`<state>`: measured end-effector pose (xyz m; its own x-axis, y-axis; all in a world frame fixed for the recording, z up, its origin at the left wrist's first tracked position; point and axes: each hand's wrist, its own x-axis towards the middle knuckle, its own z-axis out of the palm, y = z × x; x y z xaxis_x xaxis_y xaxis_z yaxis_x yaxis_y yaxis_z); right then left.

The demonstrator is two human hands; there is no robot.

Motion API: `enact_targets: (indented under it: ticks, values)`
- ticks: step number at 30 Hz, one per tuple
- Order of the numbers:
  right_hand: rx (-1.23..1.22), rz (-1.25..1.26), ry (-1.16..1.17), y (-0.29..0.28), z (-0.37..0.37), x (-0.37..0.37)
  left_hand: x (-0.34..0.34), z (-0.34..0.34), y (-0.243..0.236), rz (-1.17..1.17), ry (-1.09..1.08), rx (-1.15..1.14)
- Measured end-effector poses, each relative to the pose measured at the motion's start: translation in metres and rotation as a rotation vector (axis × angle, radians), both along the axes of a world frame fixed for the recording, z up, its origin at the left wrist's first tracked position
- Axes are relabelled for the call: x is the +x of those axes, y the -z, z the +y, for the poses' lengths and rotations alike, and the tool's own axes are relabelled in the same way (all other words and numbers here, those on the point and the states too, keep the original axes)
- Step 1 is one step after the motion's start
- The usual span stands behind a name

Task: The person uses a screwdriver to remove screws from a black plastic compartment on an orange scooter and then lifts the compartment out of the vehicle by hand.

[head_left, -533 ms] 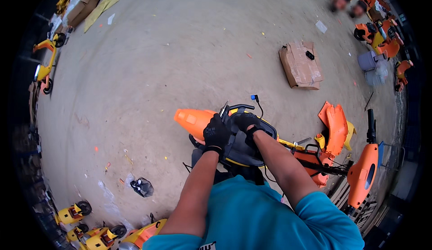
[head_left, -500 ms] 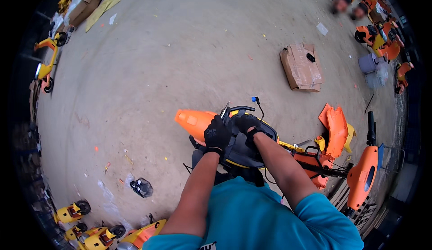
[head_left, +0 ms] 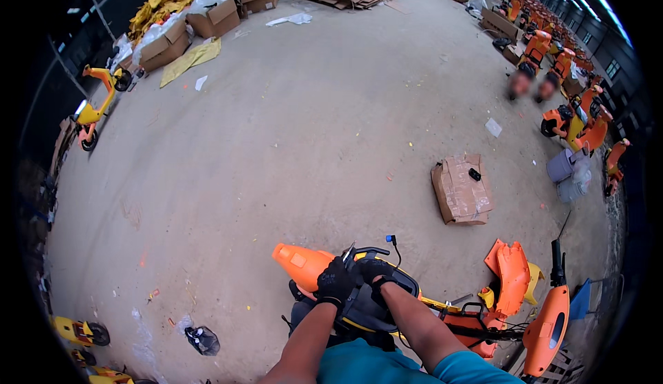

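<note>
Both my hands wear black gloves and are at the rear of a partly stripped scooter with a yellow frame. My left hand (head_left: 336, 279) is closed around a slim metal tool (head_left: 348, 251) whose end pokes up past the fingers; its exact kind is unclear. Left of that hand juts the orange tail panel (head_left: 300, 265). My right hand (head_left: 376, 272) bends down over the black storage tub (head_left: 366, 308), its fingertips hidden. Beyond it a black cable with a blue plug (head_left: 391, 240) sticks up beside the black rear grab rail (head_left: 371, 251).
On the right are the orange handlebar cover (head_left: 548, 332) and loose orange body panels (head_left: 511, 280). A cardboard box (head_left: 464, 194) bearing a small black object lies ahead. Scooters (head_left: 587, 121) line the right side; one yellow scooter (head_left: 100, 108) stands far left. A black plastic bag (head_left: 202, 340) lies left.
My view has tilted up, so the scooter and hands sit lower and more of the far hall shows. Both hands keep nearly the same places on the scooter.
</note>
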<state>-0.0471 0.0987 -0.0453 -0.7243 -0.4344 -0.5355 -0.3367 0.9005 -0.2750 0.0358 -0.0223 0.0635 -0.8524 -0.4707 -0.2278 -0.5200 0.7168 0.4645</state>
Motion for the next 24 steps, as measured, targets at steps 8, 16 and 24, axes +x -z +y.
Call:
enact_targets:
  ticks: [8,16,24]
  values:
    - [-0.122,0.106,-0.224,0.002,0.005,0.005,0.005,-0.001,-0.006,0.034,-0.018,-0.033]
    - [-0.169,0.153,-0.456,0.046,0.040,-0.012,0.000,0.003,-0.012,0.002,-0.014,-0.018]
    - [-0.125,0.156,-0.129,0.008,0.016,-0.006,0.002,0.002,-0.011,0.049,-0.009,0.005]
